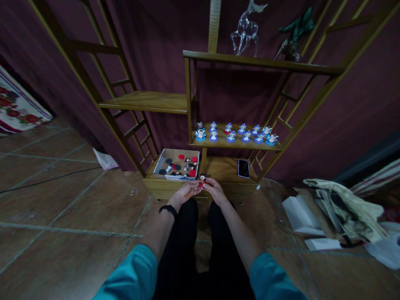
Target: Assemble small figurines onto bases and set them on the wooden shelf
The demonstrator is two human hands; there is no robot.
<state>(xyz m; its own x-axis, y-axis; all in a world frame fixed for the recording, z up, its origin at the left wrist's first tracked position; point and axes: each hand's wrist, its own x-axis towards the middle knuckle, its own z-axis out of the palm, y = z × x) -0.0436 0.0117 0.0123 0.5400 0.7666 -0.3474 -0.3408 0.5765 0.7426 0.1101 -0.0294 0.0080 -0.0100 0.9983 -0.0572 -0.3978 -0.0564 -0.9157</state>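
Between my two hands, in front of the low shelf, is a small figurine [203, 178] with dark hair on a red base. My left hand [188, 191] grips it from the left, fingers at the base. From the other side my right hand [215, 191] has its fingers closed on the same figurine. Just beyond my left hand stands an open cardboard box [158, 161] with red and black round bases and several small figurines lying loose in it. On the shelf above, two rows of small figurines [231, 136] stand upright on mostly purple and blue bases.
A phone [243, 168] lies on the lower shelf [218, 166] at the right. A glass deer [246, 29] and a green-brown statue [295, 35] stand on the top shelf. White boxes [302, 214] and a cloth bag [346, 208] are on the floor at the right. A cable [53, 178] runs along the left floor.
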